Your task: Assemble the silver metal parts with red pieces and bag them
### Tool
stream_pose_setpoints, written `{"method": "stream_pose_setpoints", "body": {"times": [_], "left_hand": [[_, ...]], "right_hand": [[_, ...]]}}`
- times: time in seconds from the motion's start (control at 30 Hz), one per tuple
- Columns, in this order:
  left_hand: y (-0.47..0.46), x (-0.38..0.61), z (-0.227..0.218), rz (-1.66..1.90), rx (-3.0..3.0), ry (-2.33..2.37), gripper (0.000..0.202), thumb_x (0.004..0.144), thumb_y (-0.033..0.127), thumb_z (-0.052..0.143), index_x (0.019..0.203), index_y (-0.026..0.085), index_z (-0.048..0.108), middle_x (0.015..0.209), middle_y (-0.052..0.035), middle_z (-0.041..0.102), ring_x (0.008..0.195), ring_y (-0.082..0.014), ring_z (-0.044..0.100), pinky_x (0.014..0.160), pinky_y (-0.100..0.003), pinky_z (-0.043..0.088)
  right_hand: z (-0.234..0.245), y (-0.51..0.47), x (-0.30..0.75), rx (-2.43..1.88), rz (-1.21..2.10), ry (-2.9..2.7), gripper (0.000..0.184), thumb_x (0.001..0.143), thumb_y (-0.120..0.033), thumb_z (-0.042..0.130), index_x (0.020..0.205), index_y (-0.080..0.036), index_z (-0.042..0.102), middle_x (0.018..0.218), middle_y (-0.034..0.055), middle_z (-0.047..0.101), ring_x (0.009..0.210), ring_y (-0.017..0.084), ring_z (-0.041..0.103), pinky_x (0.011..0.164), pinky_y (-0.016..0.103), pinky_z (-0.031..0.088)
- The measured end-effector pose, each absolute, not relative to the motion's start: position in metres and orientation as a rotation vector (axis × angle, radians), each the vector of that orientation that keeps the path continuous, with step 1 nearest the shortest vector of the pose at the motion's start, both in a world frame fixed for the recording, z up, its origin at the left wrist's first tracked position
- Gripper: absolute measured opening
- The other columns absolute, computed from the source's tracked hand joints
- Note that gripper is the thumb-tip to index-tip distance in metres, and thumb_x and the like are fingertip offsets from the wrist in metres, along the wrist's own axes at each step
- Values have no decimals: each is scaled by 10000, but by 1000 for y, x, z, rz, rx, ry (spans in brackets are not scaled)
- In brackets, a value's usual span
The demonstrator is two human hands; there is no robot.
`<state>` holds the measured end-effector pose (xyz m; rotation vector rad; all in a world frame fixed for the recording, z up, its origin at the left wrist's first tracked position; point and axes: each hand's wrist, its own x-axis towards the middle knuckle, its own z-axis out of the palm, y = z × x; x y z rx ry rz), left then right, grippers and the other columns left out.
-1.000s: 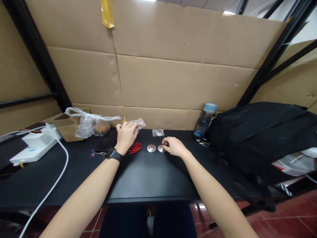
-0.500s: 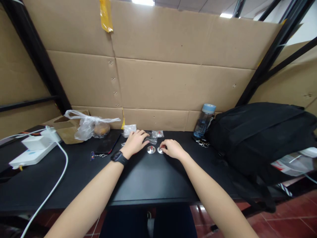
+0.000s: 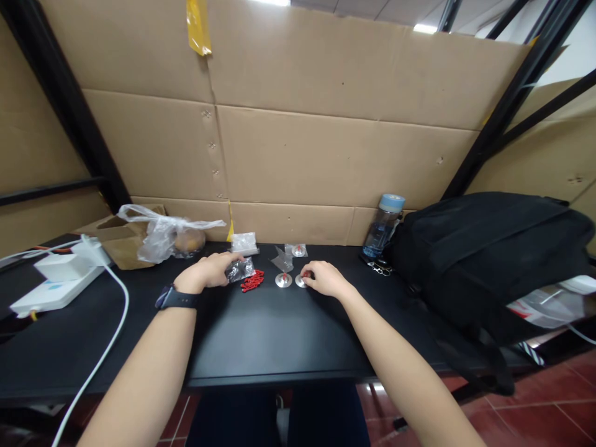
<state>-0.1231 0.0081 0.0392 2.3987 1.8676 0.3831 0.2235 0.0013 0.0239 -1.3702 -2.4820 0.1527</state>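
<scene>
My left hand (image 3: 209,272) rests on the black table (image 3: 279,335), fingers closed on a small clear plastic bag (image 3: 241,269). A pile of small red pieces (image 3: 252,280) lies just to its right. Two round silver discs sit side by side; the left disc (image 3: 283,280) carries a red piece on top. My right hand (image 3: 325,279) pinches at the right disc (image 3: 301,282), fingers curled over it. A crumpled clear bag (image 3: 282,260) lies behind the discs, and another small bag with a disc inside (image 3: 297,249) sits further back.
A white packet (image 3: 244,243) lies by the cardboard wall. At the left are a brown paper bag (image 3: 116,241), a clear bag with a bun (image 3: 174,236) and a white power strip with cable (image 3: 58,279). A blue-capped bottle (image 3: 384,226), keys (image 3: 380,267) and a black backpack (image 3: 488,261) stand right.
My left hand pulled back leftward from the area behind the discs with a small plastic bag in its fingers, uncovering the red pieces. My right hand stayed at the right disc.
</scene>
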Motion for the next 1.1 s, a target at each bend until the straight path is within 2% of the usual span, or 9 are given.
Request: {"method": "stream_pose_setpoints", "body": {"times": [0.1,0.2,0.3,0.4,0.5,0.6,0.73,0.9,1.1], "left_hand": [[5,-121,43,115,2350,1915,839,519,183,789,1310,378,585,1178,-72,691,1053,-336,633,879,-417,466],[8,-119,42,122,2382,1964,713,584,242,745,1272,374,617,1222,-85,681,1132,-371,606,908,-455,451],[13,-120,37,54,2401,1982,564,665,258,663,1222,343,659,1192,-98,702,1127,-364,620,905,-459,457],[17,-124,36,20,2365,2028,475,713,313,629,1185,304,688,1156,-111,720,1100,-349,644,910,-441,465],[20,-129,37,38,2329,2060,354,733,343,624,1057,271,744,1101,-104,742,1060,-328,668,907,-396,478],[19,-134,39,124,2316,2076,267,762,307,589,954,261,769,1059,-91,755,1012,-305,687,883,-358,494],[21,-141,46,493,2340,2077,268,817,266,521,951,245,752,1028,-73,758,963,-271,695,849,-330,506],[47,-137,61,1010,2408,1942,322,891,264,480,1156,216,656,1071,-70,741,980,-228,681,860,-303,504],[80,-118,60,632,2508,2024,351,854,101,478,1133,209,660,1106,-109,716,1042,-252,657,866,-327,498]], "right_hand": [[25,1,224,-1369,160,-2487,132,837,-256,647,931,-276,738,922,15,735,853,190,675,688,258,409],[25,0,223,-1362,150,-2487,132,840,-263,647,933,-276,740,937,19,735,868,197,676,695,263,412],[26,-1,222,-1364,148,-2481,137,838,-255,651,941,-271,740,942,22,735,879,195,676,708,260,417],[27,-1,222,-1379,162,-2480,137,843,-272,653,947,-268,742,944,22,737,882,189,679,713,255,420],[27,-1,222,-1391,167,-2488,142,843,-291,655,950,-265,744,953,22,737,888,188,679,715,252,420],[28,-1,222,-1388,175,-2494,147,847,-295,648,954,-265,743,951,19,737,887,185,677,717,248,420],[27,-1,222,-1390,180,-2491,146,842,-290,649,953,-268,741,948,18,736,884,186,675,713,248,417],[25,1,223,-1373,190,-2483,146,845,-301,642,944,-259,740,942,26,731,878,187,670,719,254,417],[23,2,224,-1364,192,-2479,149,848,-265,625,941,-260,741,936,27,725,865,184,669,715,254,412]]}}
